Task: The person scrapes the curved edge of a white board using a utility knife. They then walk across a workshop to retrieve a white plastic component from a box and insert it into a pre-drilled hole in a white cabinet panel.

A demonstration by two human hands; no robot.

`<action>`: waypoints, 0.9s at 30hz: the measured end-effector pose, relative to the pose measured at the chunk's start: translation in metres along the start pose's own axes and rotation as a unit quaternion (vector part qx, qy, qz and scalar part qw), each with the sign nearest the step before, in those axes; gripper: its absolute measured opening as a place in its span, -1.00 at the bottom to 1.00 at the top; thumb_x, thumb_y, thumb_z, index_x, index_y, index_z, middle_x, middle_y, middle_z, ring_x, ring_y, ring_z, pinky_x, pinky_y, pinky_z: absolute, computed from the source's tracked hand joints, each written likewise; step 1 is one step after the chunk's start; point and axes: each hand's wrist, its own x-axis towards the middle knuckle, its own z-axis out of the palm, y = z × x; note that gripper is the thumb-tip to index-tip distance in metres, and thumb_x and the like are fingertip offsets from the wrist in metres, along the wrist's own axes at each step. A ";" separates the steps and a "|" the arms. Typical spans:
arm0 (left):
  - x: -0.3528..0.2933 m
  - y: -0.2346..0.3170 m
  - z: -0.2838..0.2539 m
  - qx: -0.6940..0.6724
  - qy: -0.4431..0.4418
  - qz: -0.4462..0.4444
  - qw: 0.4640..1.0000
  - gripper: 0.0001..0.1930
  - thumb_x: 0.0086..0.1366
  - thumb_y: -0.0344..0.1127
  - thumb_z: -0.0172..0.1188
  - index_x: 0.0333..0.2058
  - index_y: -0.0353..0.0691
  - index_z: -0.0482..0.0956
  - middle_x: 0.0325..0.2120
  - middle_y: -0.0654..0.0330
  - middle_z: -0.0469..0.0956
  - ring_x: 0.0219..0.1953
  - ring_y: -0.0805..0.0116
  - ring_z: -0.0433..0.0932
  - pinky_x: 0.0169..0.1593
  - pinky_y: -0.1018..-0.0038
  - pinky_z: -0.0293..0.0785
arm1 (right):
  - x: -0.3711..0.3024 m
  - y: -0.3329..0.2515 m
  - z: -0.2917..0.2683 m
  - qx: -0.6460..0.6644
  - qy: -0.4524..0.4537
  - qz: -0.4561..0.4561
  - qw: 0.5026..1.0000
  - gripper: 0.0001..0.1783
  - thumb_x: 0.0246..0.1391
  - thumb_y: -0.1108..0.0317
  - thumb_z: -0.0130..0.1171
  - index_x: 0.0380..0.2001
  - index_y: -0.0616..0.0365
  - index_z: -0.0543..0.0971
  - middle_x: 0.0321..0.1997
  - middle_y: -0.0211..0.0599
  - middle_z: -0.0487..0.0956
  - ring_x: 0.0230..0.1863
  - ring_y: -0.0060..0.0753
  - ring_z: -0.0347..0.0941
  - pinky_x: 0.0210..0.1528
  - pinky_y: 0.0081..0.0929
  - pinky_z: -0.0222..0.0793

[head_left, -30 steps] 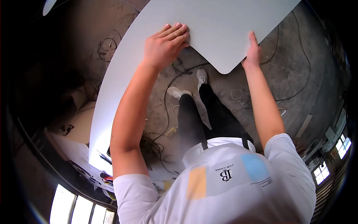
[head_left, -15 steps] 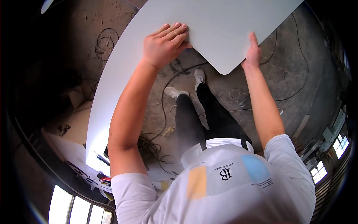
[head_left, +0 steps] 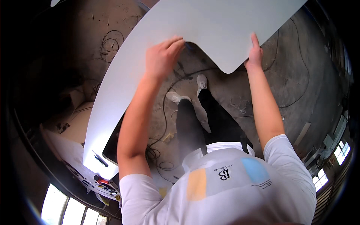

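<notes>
A large white panel (head_left: 210, 22) with a curved outer edge and a rounded inner notch spans the upper view and sweeps down to the left. My right hand (head_left: 255, 54) grips its right edge, thumb on top and fingers hidden underneath. At the inner corner of the notch is my left hand (head_left: 163, 56), slightly blurred, its fingers curled together against the panel's edge. Whatever those fingers pinch, if anything, is hidden. A dark pen-like tool (head_left: 100, 160) lies on the panel's lower left end.
Black cables (head_left: 165, 108) snake across the concrete floor around my shoes (head_left: 202, 81). Red-handled tools (head_left: 100, 180) lie beyond the panel's lower left end. Board offcuts (head_left: 330, 138) are stacked at the right, and a cardboard-coloured sheet (head_left: 77, 125) stands left.
My left hand has gone from lying flat on the panel to curled fingers at the notch corner, slightly lower. My right hand keeps its grip on the panel.
</notes>
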 end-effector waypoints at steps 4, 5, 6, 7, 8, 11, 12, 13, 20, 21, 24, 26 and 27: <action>-0.096 0.041 -0.056 -0.077 0.070 -0.184 0.977 -0.92 0.23 -0.40 0.39 -0.32 -0.17 0.67 -0.48 0.20 0.66 -0.52 0.26 0.60 -0.43 0.43 0.48 | 0.007 0.003 -0.010 -0.012 -0.018 -0.009 1.000 -0.45 0.23 0.13 0.33 0.07 0.39 0.53 0.06 -0.19 0.62 0.04 -0.23 0.59 0.07 -0.23 0.55; -0.126 0.049 -0.067 -0.100 0.086 -0.240 0.962 -0.93 0.24 -0.41 0.39 -0.35 -0.20 0.66 -0.53 0.18 0.63 -0.55 0.27 0.58 -0.45 0.45 0.46 | 0.007 0.004 -0.006 -0.022 -0.006 -0.008 1.000 -0.43 0.23 0.11 0.32 0.08 0.39 0.52 0.08 -0.17 0.62 0.05 -0.23 0.60 0.07 -0.24 0.55; -0.163 0.055 -0.083 -0.106 0.080 -0.305 0.943 -0.93 0.28 -0.41 0.37 -0.38 -0.22 0.65 -0.55 0.18 0.62 -0.56 0.32 0.58 -0.44 0.47 0.46 | 0.005 0.006 -0.005 -0.034 0.006 -0.003 0.999 -0.42 0.24 0.09 0.32 0.10 0.39 0.52 0.11 -0.15 0.61 0.06 -0.23 0.60 0.07 -0.25 0.55; -0.199 0.059 -0.100 -0.109 0.077 -0.370 0.920 -0.89 0.31 -0.41 0.34 -0.41 -0.25 0.64 -0.57 0.18 0.61 -0.57 0.37 0.58 -0.44 0.48 0.46 | 0.012 0.011 -0.012 -0.040 0.001 0.006 0.999 -0.39 0.25 0.06 0.30 0.12 0.39 0.51 0.14 -0.14 0.60 0.09 -0.20 0.58 0.12 -0.23 0.53; -0.234 0.060 -0.110 -0.098 0.088 -0.380 0.915 -0.89 0.31 -0.41 0.34 -0.41 -0.25 0.64 -0.57 0.18 0.61 -0.57 0.37 0.58 -0.44 0.48 0.46 | 0.023 0.015 -0.020 -0.047 -0.005 0.015 0.999 -0.36 0.27 0.03 0.28 0.15 0.38 0.50 0.18 -0.12 0.59 0.13 -0.18 0.56 0.16 -0.22 0.50; -0.325 0.062 -0.148 -0.099 0.198 -0.539 0.813 -0.89 0.37 -0.39 0.28 -0.29 -0.32 0.65 -0.52 0.17 0.64 -0.51 0.44 0.60 -0.37 0.51 0.49 | 0.026 0.018 -0.019 -0.074 -0.037 0.053 0.995 -0.26 0.36 -0.09 0.07 0.33 0.31 0.34 0.37 -0.14 0.44 0.35 -0.07 0.37 0.42 -0.10 0.23; -0.346 0.057 -0.166 -0.038 0.234 -0.552 0.799 -0.87 0.39 -0.39 0.25 -0.21 -0.34 0.65 -0.47 0.16 0.66 -0.47 0.43 0.61 -0.32 0.51 0.52 | 0.019 0.012 -0.015 -0.095 -0.031 0.058 0.993 -0.24 0.39 -0.12 -0.03 0.38 0.28 0.29 0.42 -0.15 0.39 0.40 -0.07 0.31 0.46 -0.09 0.17; -0.366 0.051 -0.181 0.017 0.266 -0.562 0.783 -0.83 0.41 -0.39 0.22 -0.13 -0.37 0.64 -0.42 0.14 0.68 -0.44 0.42 0.61 -0.27 0.50 0.54 | 0.027 0.000 -0.031 -0.110 -0.040 0.061 0.991 -0.21 0.39 -0.16 -0.06 0.40 0.27 0.27 0.44 -0.17 0.37 0.43 -0.07 0.28 0.48 -0.08 0.13; -0.543 -0.008 -0.300 0.360 0.198 -0.706 0.577 -0.52 0.38 -0.18 0.24 0.17 -0.32 0.48 0.07 -0.03 0.56 0.13 0.03 0.51 0.20 0.15 0.40 | 0.019 -0.004 -0.069 -0.312 0.016 0.024 0.950 -0.25 0.31 -0.27 0.07 0.33 0.04 0.40 0.21 -0.42 0.55 0.07 -0.35 0.51 -0.03 -0.41 0.38; -0.576 -0.022 -0.305 0.350 0.186 -0.715 0.576 -0.48 0.38 -0.14 0.23 0.21 -0.30 0.46 0.11 -0.06 0.52 0.18 -0.01 0.47 0.23 0.13 0.38 | 0.012 -0.005 -0.072 -0.336 0.024 0.047 0.940 -0.27 0.29 -0.29 0.09 0.28 0.02 0.45 0.11 -0.47 0.60 -0.04 -0.42 0.55 -0.17 -0.50 0.36; -0.684 -0.064 -0.326 0.338 0.137 -0.699 0.615 -0.45 0.38 -0.07 0.20 0.23 -0.26 0.46 0.11 -0.15 0.51 0.20 -0.09 0.45 0.24 0.11 0.38 | -0.029 0.026 -0.077 -0.259 -0.038 0.122 0.957 -0.42 0.32 -0.32 0.01 -0.01 -0.05 0.56 -0.26 -0.44 0.67 -0.29 -0.50 0.56 -0.27 -0.50 0.34; -0.720 -0.068 -0.351 0.321 0.025 -0.704 0.633 -0.50 0.38 -0.05 0.18 0.12 -0.31 0.54 0.00 -0.15 0.57 0.04 -0.13 0.54 0.10 0.05 0.46 | -0.081 0.054 -0.059 -0.244 -0.033 0.135 0.960 -0.32 0.31 -0.39 -0.05 -0.03 0.04 0.53 -0.19 -0.34 0.69 -0.24 -0.51 0.59 -0.29 -0.55 0.34; -0.701 -0.066 -0.334 0.265 0.077 -0.750 0.601 -0.51 0.39 -0.03 0.17 0.05 -0.36 0.57 -0.04 -0.14 0.59 -0.01 -0.13 0.55 0.06 0.06 0.45 | -0.119 0.054 -0.032 -0.265 -0.005 0.123 0.956 -0.26 0.29 -0.42 -0.07 0.03 0.08 0.49 -0.17 -0.31 0.69 -0.27 -0.51 0.58 -0.31 -0.58 0.33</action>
